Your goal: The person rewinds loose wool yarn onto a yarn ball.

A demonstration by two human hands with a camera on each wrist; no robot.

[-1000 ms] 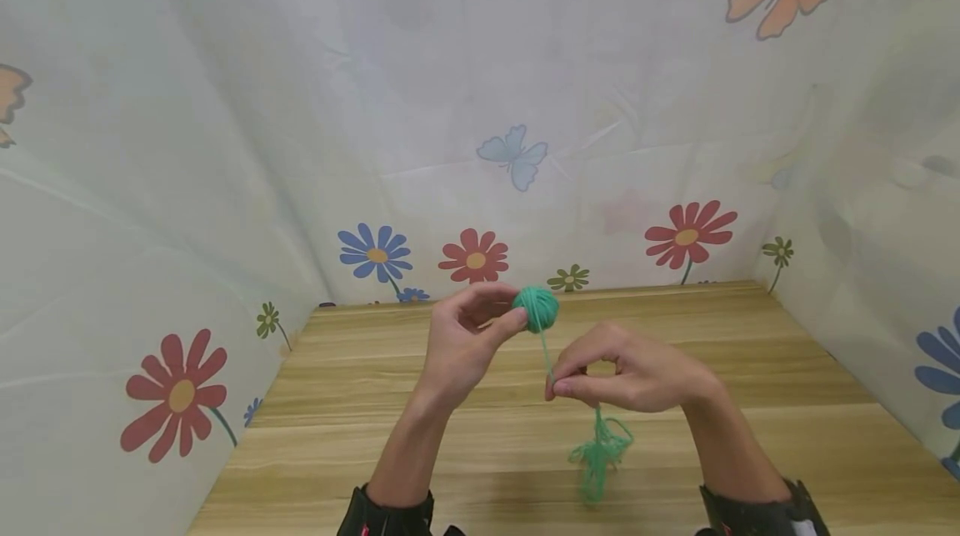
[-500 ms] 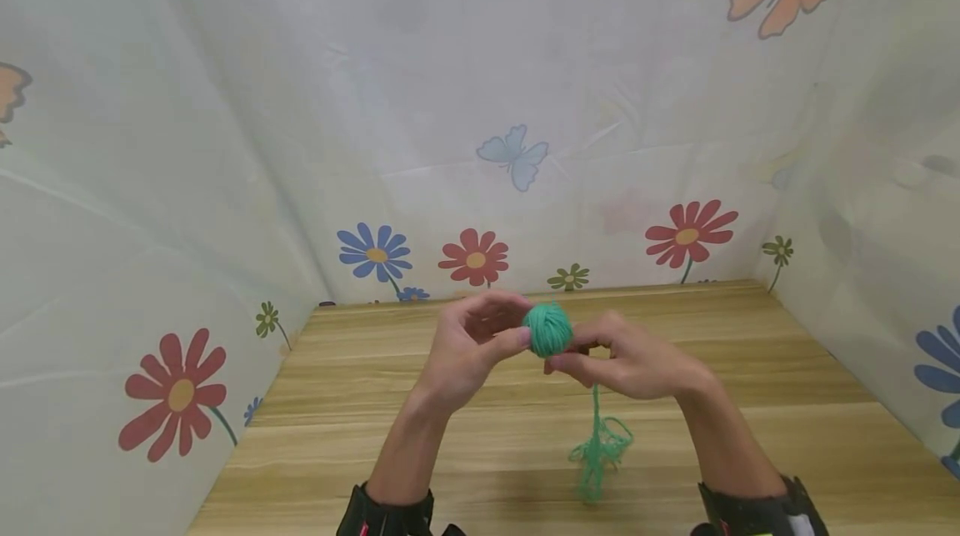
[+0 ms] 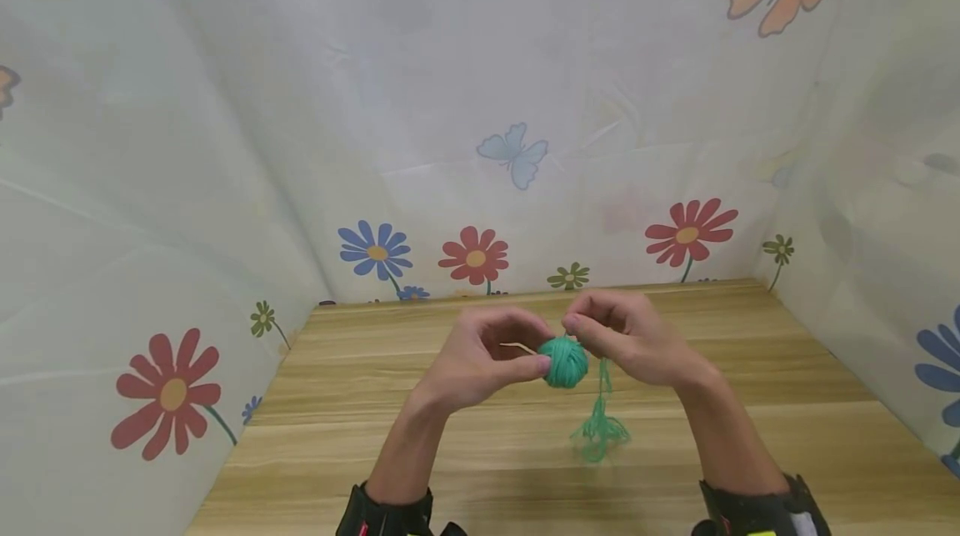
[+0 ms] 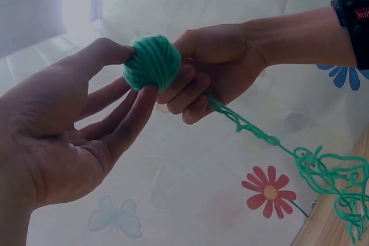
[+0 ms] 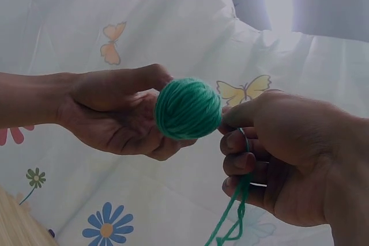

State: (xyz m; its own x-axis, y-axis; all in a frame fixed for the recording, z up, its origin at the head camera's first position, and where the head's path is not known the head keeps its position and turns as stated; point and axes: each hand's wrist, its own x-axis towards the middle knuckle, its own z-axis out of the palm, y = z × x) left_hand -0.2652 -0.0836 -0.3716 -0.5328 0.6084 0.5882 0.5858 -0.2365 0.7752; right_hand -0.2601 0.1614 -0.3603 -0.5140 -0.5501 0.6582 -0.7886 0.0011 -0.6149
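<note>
A small ball of green yarn (image 3: 566, 362) is pinched between the thumb and fingers of my left hand (image 3: 487, 359). Close by on its right, my right hand (image 3: 633, 336) pinches the yarn strand between thumb and forefinger, just above the ball in the head view. From beneath the right hand's curled fingers, loose yarn (image 3: 602, 428) hangs down in a tangled bunch, which the left wrist view shows as a twisted strand (image 4: 242, 125) ending in loops. In the right wrist view the ball's windings (image 5: 188, 109) lie side by side, and the left fingertips are partly behind it.
Below the hands is a wooden table (image 3: 360, 453) with a light grain. A pale curtain (image 3: 420, 102) printed with flowers and butterflies stands behind it and at both sides. Dark bands (image 3: 761, 511) sit on both wrists.
My right hand has moved from below the ball, around its far side, to above it. The ball and left hand have come lower and rightward. The hanging tangle has risen slightly.
</note>
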